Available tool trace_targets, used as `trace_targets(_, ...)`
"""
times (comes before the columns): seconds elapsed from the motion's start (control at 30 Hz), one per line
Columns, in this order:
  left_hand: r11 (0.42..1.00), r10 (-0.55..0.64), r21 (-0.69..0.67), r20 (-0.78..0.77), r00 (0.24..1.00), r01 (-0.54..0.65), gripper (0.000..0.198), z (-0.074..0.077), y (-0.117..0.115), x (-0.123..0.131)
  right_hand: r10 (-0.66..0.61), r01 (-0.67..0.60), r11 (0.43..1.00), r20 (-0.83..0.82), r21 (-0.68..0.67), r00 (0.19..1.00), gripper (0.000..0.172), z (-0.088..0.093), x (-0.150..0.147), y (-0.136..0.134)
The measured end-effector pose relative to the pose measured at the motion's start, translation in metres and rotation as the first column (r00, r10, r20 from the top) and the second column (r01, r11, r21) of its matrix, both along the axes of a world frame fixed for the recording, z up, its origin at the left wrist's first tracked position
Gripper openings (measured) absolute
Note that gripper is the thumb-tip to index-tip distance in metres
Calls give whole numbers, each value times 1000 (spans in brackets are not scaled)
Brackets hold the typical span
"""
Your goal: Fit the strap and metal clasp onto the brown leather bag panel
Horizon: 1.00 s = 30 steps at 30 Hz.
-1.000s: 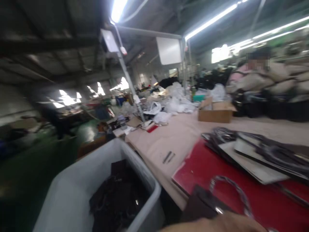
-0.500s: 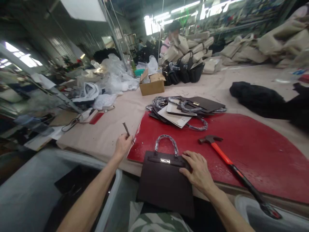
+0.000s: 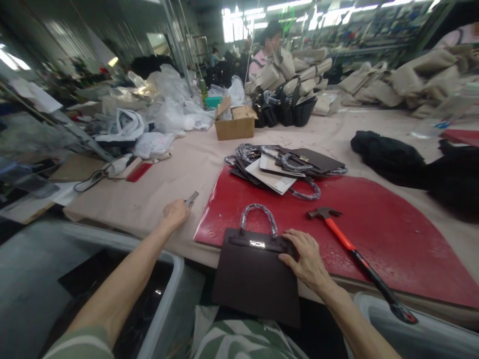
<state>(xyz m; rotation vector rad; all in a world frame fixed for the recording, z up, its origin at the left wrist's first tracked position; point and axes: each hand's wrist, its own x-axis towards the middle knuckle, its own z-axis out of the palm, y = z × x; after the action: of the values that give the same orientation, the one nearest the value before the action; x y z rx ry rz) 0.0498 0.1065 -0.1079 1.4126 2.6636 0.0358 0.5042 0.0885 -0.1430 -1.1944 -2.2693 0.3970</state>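
Note:
A dark brown handbag panel (image 3: 256,284) hangs over the near table edge, a turn-lock fitting on its strap and a plastic-wrapped handle (image 3: 258,212) standing above it. My right hand (image 3: 305,257) grips the panel's upper right corner, thumb on the front and fingers along the top. Over the bare tabletop to the left, my left hand (image 3: 175,213) is closed around a slim metal hand tool (image 3: 192,198); its exact kind is unclear. To the right of my right hand lies a claw hammer (image 3: 348,244) with an orange and black handle.
Beneath the hammer spreads a red mat (image 3: 392,224). Similar brown panels (image 3: 318,160) are piled at its far edge. Behind them stand a cardboard box (image 3: 235,128) and black bags (image 3: 288,109). Black cloth (image 3: 389,152) lies right; a grey bin (image 3: 175,279) sits below left. A person (image 3: 258,60) is across the table.
My left hand has moved left, away from the red mat, with the metal tool now tilted further right. My right hand keeps its hold on the handbag panel. The view has shifted slightly.

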Motion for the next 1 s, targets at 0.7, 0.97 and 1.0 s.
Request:
trace_targets(0.7,637,-753,434,174,635,637,17,-7,-54,158,-242,241,970,-24,-18,970,18,5,-30,-3)
trace_targets(0.97,772,-461,541,114,880,335,17,-27,-59,177,-356,360,931,-71,58,932,17,0,-42,-15)
trace_targets(1.0,788,-448,519,113,887,331,15,-27,-59,179,-351,354,933,-60,59,935,14,1,-43,-17)
